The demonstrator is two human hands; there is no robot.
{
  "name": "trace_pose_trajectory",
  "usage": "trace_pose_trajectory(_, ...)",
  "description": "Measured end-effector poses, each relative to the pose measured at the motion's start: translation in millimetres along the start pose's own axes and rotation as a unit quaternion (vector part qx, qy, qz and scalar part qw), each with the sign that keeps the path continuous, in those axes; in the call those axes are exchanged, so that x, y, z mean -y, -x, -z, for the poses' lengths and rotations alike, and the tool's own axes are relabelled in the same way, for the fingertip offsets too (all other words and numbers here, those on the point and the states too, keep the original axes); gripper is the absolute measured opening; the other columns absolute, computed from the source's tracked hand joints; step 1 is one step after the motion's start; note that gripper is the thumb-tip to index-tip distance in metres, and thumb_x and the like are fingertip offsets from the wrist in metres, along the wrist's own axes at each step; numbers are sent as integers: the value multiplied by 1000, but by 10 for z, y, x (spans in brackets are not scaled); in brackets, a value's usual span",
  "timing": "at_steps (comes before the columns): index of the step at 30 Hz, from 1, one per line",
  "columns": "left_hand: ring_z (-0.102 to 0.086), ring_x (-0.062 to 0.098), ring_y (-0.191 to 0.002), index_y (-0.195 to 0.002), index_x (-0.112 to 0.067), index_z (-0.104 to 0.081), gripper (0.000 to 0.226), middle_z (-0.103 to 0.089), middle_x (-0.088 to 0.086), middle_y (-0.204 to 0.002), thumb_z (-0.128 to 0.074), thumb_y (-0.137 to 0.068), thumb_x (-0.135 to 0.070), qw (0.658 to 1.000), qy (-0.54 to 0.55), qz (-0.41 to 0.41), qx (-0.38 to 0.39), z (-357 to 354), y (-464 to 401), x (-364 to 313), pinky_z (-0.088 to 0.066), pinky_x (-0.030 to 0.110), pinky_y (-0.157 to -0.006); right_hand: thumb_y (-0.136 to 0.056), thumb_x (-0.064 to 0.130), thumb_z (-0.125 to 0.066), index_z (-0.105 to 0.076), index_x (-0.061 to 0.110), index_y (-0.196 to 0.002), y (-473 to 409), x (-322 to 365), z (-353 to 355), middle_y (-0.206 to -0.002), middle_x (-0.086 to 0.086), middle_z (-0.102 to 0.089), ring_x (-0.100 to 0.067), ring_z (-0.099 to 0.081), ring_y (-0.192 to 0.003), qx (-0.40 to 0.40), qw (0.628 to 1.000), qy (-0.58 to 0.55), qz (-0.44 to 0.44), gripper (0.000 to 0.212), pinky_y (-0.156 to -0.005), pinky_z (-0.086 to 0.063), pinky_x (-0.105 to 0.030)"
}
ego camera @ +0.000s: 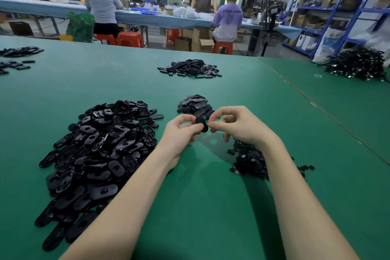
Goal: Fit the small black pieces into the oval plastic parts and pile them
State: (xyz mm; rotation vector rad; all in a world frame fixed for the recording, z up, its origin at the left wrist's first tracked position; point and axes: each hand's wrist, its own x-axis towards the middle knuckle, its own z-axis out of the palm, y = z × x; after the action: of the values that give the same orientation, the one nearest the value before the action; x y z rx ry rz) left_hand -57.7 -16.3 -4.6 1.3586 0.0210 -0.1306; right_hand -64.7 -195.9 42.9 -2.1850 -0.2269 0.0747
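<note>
Both hands meet over the green table (200, 207). My left hand (179, 133) pinches a black oval plastic part (202, 124) between thumb and fingers. My right hand (236, 125) touches the same part's right end with its fingertips; whether a small piece sits between them I cannot tell. A big heap of loose oval parts (99, 150) lies to the left. A heap of small black pieces (251, 160) lies under my right wrist, partly hidden by it. Just beyond the hands sits a small pile of oval parts (195, 104).
Another pile of black parts (190, 67) lies farther back at the centre, with more at the far left (16, 57). A tangled black heap (356, 65) rests on the adjoining table at right. Several people work at a long bench behind; blue shelves stand at right.
</note>
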Motion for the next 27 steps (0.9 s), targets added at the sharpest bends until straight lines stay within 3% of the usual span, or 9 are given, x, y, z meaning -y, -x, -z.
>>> trace_pose_trajectory(2, -65, 16, -74, -92, -14, -58, 22, -74, 3, -80, -73, -85, -1, 999, 32, -8, 2, 6, -4, 2, -49, 20, -63, -88, 27, -76, -76, 23, -87, -18, 9, -27, -72, 7, -72, -12, -59, -55, -17, 1000, -26, 3, 4, -53, -40, -22)
trace_pose_trajectory(6, -70, 16, -76, -107, -11, -68, 27, -76, 11, -89, -73, -85, 2, 998, 42, -32, 21, 17, 5, 4, -55, 20, -73, -88, 26, -77, -79, 22, -87, -35, 30, -78, -82, -7, -77, -11, -54, -51, -35, 998, -56, -2, 5, -48, -38, -11)
trace_pose_trajectory(14, -75, 20, -92, -106, -8, -72, 28, -78, 12, -96, -68, -85, 10, 996, 40, -66, 42, 22, 6, 16, -57, 19, -81, -86, 16, -79, -80, 18, -87, -60, -21, -96, -72, 5, -73, -10, -47, -47, -86, 990, -99, -51, 2, -44, -35, -13)
trace_pose_trajectory(21, -74, 19, -96, -108, -13, -75, 32, -78, 8, -97, -73, -82, 7, 996, -5, -82, 46, 23, 20, 8, -55, 18, -81, -85, 16, -81, -79, 18, -85, -76, -24, -106, -61, 10, -63, -5, -40, -45, -87, 988, -109, -71, 3, -43, -32, -12)
trace_pose_trajectory(27, -74, 10, -91, -110, -14, -76, 33, -79, 4, -96, -75, -82, 3, 996, -21, -81, 42, 23, 31, 4, -53, 13, -78, -83, 21, -84, -80, 19, -83, -96, -53, -130, -57, 14, -63, 1, -41, -42, -93, 987, -108, -76, 5, -42, -31, -8)
